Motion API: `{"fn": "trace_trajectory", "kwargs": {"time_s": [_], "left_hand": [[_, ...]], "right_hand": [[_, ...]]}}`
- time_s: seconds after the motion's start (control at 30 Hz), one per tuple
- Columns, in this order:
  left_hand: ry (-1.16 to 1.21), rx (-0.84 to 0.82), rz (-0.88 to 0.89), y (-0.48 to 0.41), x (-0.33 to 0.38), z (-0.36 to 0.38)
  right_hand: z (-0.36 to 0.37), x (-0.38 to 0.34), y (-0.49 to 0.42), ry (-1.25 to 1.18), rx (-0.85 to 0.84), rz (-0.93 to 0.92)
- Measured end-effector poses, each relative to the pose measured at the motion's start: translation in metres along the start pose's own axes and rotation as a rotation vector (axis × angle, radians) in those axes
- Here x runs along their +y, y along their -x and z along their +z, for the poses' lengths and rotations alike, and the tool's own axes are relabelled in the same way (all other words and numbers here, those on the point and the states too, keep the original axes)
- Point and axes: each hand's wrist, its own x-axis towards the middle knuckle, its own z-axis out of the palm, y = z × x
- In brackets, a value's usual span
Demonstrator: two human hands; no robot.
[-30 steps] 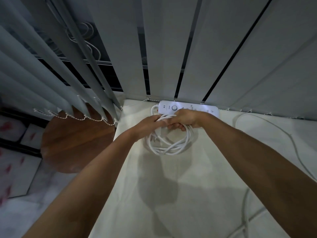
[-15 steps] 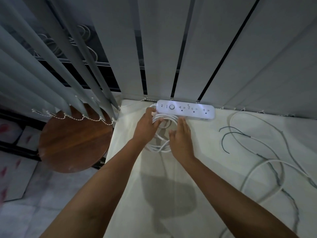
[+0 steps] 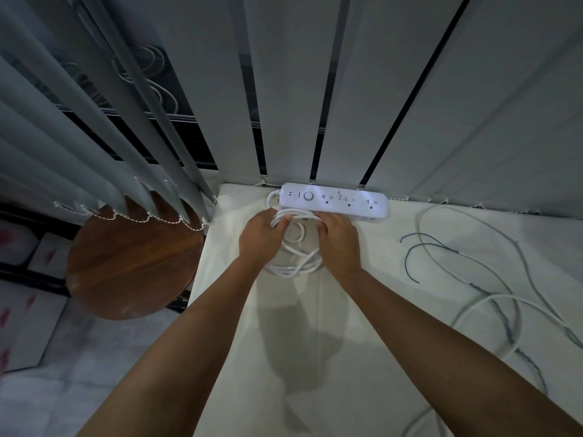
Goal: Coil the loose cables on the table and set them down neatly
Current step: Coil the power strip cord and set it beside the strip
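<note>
A white power strip [image 3: 334, 201] lies along the far edge of the cream table [image 3: 315, 342], under the blinds. Its white cord [image 3: 296, 263] lies in a coil on the table just in front of it. My left hand [image 3: 260, 239] grips the coil's left side, fingers curled over the strands. On the coil's right side rests my right hand [image 3: 339, 241], its fingertips curled on the top strands. A long loose white cable [image 3: 492, 298] sprawls over the right half of the table, with a thin dark wire [image 3: 419, 247] beside it.
Vertical grey blinds [image 3: 315, 89] hang right behind the power strip and along the left. A round brown wooden stool [image 3: 132, 257] stands off the table's left edge, partly under the blind slats. Tiled floor shows at lower left.
The coil went from held up by both hands to lying on the table. My right hand let go, lay flat, then moved up onto the coil's right side.
</note>
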Motion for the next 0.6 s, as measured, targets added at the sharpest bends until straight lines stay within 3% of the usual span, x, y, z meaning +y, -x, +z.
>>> {"fn": "trace_trajectory", "kwargs": {"time_s": [0.23,0.37,0.43,0.6], "left_hand": [[-0.175,0.129,0.018,0.001,0.005,0.01],[-0.102,0.315,-0.018,0.005,0.008,0.015],[-0.187,0.393,-0.01,0.005,0.011,0.018],[-0.216,0.408,-0.088,-0.002,0.014,0.025]], "right_hand": [[0.004,-0.001,-0.001,0.186,0.0,0.013],[-0.002,0.011,-0.002,0.247,0.015,-0.157],[-0.003,0.018,-0.005,0.315,0.05,-0.238],[0.003,0.022,-0.011,0.423,0.162,-0.36]]}}
